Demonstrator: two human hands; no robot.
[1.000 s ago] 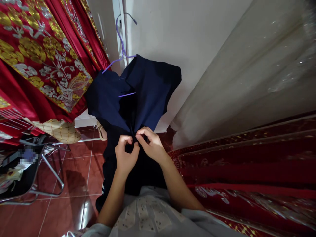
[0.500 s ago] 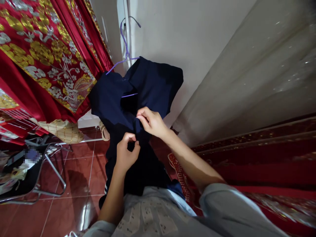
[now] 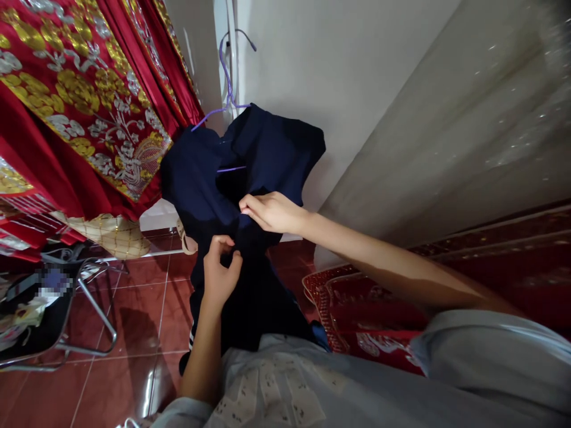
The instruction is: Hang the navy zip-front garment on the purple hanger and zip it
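Observation:
A dark navy short-sleeved shirt hangs in front of me on a purple hanger, its neck opening gaping around the hanger's bottom bar. Just below that gap, my right hand pinches the edge of the shirt's front, thumb and forefinger together. Lower down and to the left, my left hand is curled with thumb and forefinger closing on the same front edge. Any button between the fingers is too small and dark to make out.
Red cloth with gold and silver embroidery hangs at the left. A black folding chair with items on it stands on the red tiled floor. Pale sheer fabric and red trimmed cloth lie along the right.
My right hand has shifted slightly left, its forearm swinging out flatter to the right. My left hand has moved a little left and up. The shirt has swung slightly left.

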